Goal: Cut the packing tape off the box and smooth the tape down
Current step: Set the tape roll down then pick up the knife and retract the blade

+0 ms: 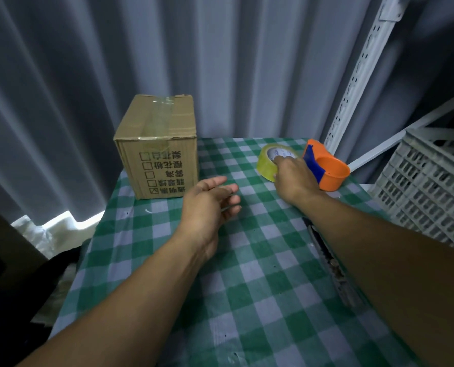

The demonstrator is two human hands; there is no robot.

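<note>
- Box point(158, 147): brown cardboard, stood at far left of checked tablecloth point(247, 274); clear tape strip ran along top seam & over front edge, printed characters + checkboxes on front.
- Left hand point(207, 205): hovered above cloth just right of box, fingers loosely spread, held nothing.
- Tape roll point(269, 161): yellowish, w/ right hand point(294, 176) fingers closed on it.
- Orange/blue dispenser point(326, 168): just beside roll.
- Grey crate point(427, 186): far right.

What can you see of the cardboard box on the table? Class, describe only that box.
The cardboard box is small, brown and closed, standing upright at the far left corner of the checked tablecloth. A strip of clear tape runs along its top seam and folds a little way down the front. Black printed characters and checkboxes, one marked, appear upside down on the front. Neither hand touches it.
</note>
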